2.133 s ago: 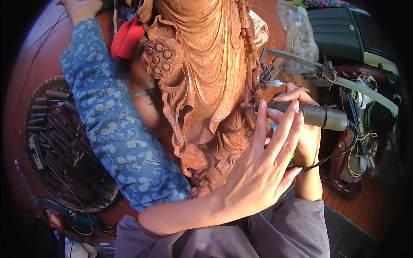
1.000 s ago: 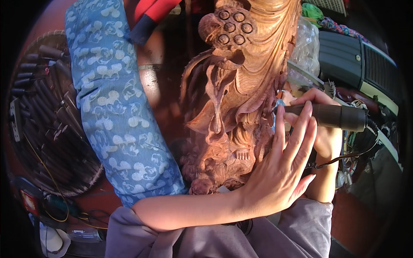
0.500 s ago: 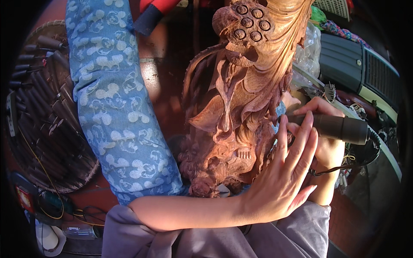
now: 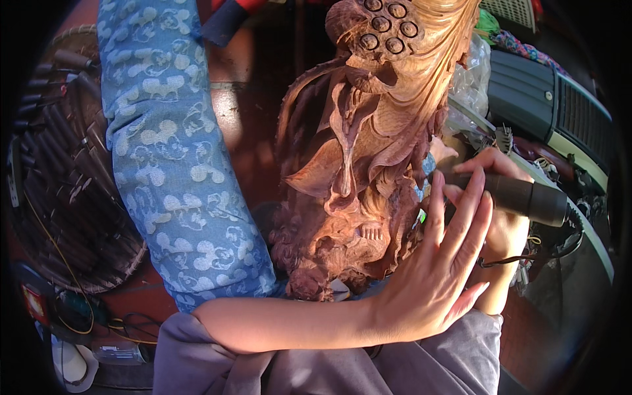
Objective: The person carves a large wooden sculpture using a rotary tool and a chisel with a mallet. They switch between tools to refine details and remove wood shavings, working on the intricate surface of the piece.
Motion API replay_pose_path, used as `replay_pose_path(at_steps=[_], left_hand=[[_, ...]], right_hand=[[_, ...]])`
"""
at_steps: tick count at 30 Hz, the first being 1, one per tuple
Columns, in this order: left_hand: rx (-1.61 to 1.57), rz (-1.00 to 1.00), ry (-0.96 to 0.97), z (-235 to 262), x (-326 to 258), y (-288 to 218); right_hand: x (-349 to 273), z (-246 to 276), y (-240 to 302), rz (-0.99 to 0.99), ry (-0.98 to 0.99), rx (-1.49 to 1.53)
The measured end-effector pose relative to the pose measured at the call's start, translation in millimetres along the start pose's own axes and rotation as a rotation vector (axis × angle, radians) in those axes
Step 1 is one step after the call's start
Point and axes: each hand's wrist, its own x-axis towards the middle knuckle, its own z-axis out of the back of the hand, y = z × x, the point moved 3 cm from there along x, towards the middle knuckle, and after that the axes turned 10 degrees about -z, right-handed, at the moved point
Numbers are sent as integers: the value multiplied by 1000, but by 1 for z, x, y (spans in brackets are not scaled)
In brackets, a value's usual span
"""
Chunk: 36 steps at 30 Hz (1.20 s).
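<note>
A reddish-brown wood carving (image 4: 378, 125) with flowing folds, petal shapes and round lotus-pod studs lies lengthwise before me. My right hand (image 4: 503, 227), at its right side, is closed round a dark cylindrical power-tool handpiece (image 4: 526, 196) with a cord at its rear end. The tool's front end points left toward the carving; its tip is hidden behind my left fingers. Crossing from the lower left, my left forearm brings my left hand (image 4: 428, 280) over the carving's near right edge. Its fingers are stretched out and slightly apart, fingertips by the handpiece's front part.
At left, a round woven basket (image 4: 125, 280) holds many dark-handled tools (image 4: 72, 184). A leg in blue printed cloth (image 4: 174, 151) stretches between basket and carving. A grey-green case (image 4: 520, 85) and clear plastic bag (image 4: 471, 82) are at the upper right. Cables (image 4: 82, 299) lie lower left.
My hands and the handpiece have shifted slightly to the right. The basket, the blue-clothed leg and the carving's lower part appear a little further left. My grip on the handpiece is the same.
</note>
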Motion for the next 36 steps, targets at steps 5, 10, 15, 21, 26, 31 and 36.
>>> replay_pose_path(at_steps=[5, 10, 15, 21, 26, 31, 36], left_hand=[[13, -19, -18, 1, 4, 3], [0, 18, 20, -4, -8, -6], [32, -9, 12, 3, 10, 3], [-8, 14, 57, -1, 4, -1], [16, -21, -28, -2, 6, 9], [2, -53, -81, 1, 6, 14], [-55, -29, -72, -4, -14, 4]], right_hand=[[0, 2, 3, 31, -40, -24], [-4, 2, -6, 53, 63, -26], [5, -2, -9, 13, -64, 112], [0, 4, -12, 61, 22, 89], [5, -3, -9, 36, -36, 114], [9, -4, -4, 208, -135, -5], [-5, -5, 1, 244, -34, -38]])
